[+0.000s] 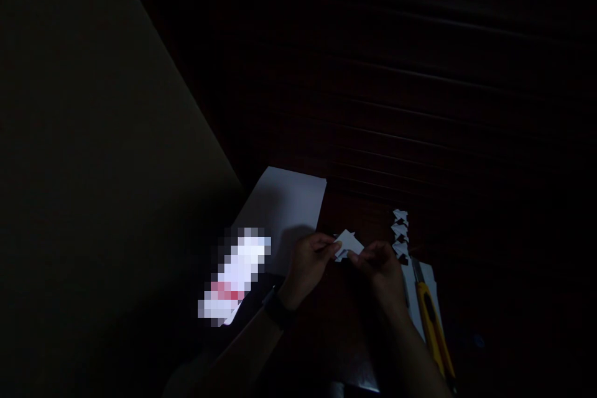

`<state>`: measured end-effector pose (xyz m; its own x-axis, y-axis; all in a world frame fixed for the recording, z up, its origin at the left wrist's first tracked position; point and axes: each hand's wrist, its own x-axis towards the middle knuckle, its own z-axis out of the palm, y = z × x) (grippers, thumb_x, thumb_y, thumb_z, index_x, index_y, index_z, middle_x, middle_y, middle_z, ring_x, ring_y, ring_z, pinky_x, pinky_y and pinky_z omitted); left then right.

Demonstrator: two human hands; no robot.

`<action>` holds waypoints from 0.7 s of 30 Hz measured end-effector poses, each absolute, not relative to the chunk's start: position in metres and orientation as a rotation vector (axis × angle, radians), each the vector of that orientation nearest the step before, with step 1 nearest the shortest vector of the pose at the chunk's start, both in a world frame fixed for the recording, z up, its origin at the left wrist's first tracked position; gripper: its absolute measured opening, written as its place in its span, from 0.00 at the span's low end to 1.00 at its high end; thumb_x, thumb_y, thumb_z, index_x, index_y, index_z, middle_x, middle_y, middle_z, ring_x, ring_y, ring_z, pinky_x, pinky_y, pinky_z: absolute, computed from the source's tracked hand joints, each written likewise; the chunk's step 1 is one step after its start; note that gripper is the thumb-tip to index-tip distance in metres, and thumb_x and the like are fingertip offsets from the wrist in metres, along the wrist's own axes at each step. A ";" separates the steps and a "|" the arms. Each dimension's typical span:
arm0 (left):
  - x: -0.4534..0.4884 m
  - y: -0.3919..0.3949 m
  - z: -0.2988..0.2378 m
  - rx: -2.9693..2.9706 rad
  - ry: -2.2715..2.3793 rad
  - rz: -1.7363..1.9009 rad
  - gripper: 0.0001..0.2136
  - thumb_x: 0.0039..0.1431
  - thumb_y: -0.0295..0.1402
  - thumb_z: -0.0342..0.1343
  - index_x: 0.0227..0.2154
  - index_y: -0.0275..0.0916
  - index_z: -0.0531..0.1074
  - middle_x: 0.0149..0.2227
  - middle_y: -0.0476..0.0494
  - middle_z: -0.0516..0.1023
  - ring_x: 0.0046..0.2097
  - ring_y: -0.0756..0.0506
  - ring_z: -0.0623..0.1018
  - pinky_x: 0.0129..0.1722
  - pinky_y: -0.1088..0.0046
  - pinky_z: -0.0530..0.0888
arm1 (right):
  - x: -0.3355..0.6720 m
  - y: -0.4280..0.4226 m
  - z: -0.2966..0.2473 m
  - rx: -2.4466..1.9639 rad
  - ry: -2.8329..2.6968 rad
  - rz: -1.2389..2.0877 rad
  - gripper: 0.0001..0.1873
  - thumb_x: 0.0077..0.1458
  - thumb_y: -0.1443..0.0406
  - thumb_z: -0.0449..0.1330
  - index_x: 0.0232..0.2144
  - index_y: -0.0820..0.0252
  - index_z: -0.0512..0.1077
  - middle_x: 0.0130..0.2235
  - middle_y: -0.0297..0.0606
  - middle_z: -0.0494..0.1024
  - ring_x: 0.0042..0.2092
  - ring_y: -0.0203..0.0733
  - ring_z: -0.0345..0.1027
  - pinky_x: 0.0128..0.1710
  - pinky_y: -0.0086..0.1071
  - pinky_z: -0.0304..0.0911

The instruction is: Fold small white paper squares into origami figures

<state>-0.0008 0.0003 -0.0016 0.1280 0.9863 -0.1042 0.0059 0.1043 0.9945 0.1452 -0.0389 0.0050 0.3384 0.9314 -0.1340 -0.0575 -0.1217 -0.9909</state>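
Dark wooden table (364,211) with white sheet (284,205), folded paper pieces (400,233), yellow utility knife (433,323).

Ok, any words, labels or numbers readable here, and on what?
None can be read.
White and red item beside the left hand: blurred out, unreadable.
Yellow utility knife: too dark to show any brand.
White sheet, and folded paper piece between left hand and right hand: no print visible.

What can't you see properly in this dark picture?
Head view:
- The white-and-red patch: pixelated, unreadable.
- The small white folded paper piece: edges covered by the left hand and right hand.
- The yellow utility knife: end cut off by the bottom edge.
- The dark slatted surface: mostly lost in darkness.
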 end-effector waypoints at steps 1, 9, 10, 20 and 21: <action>0.000 0.000 -0.002 1.194 1.163 1.040 0.09 0.52 0.37 0.59 0.29 0.35 0.74 0.29 0.42 0.79 0.31 0.46 0.78 0.30 0.74 0.73 | 0.145 -0.039 0.005 -1.430 -0.853 1.051 0.19 0.41 0.62 0.69 0.30 0.56 0.62 0.24 0.28 0.71 0.27 0.36 0.64 0.28 0.28 0.60; 0.000 -0.003 0.001 1.231 1.195 1.010 0.09 0.51 0.38 0.60 0.28 0.36 0.77 0.30 0.42 0.80 0.33 0.45 0.78 0.33 0.73 0.73 | 0.143 -0.039 0.004 -1.523 -0.862 0.999 0.19 0.40 0.59 0.69 0.27 0.57 0.62 0.23 0.27 0.67 0.25 0.34 0.60 0.24 0.27 0.56; -0.001 -0.003 0.001 1.239 1.211 1.006 0.10 0.51 0.39 0.60 0.29 0.36 0.77 0.31 0.42 0.80 0.33 0.45 0.78 0.34 0.72 0.73 | 0.143 -0.038 0.003 -1.533 -0.880 0.981 0.19 0.40 0.59 0.69 0.26 0.57 0.62 0.24 0.28 0.67 0.25 0.35 0.60 0.24 0.27 0.56; 0.001 -0.003 0.004 1.156 1.175 0.940 0.09 0.50 0.37 0.61 0.29 0.35 0.78 0.31 0.40 0.81 0.33 0.44 0.78 0.34 0.71 0.73 | 0.146 -0.038 -0.008 -1.527 -1.009 0.857 0.16 0.44 0.63 0.65 0.25 0.55 0.58 0.25 0.27 0.63 0.27 0.36 0.58 0.27 0.29 0.57; 0.001 -0.003 0.005 1.156 1.180 0.935 0.09 0.50 0.37 0.61 0.29 0.35 0.78 0.31 0.40 0.81 0.33 0.44 0.78 0.33 0.71 0.73 | 0.146 -0.038 -0.007 -1.522 -1.013 0.854 0.16 0.44 0.64 0.65 0.25 0.55 0.58 0.25 0.27 0.63 0.27 0.36 0.57 0.27 0.29 0.56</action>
<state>0.0010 -0.0032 0.0046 0.1685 0.9668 -0.1922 0.0341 0.1892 0.9813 0.1463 -0.0382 -0.0074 0.3825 0.9239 -0.0046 0.1609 -0.0715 -0.9844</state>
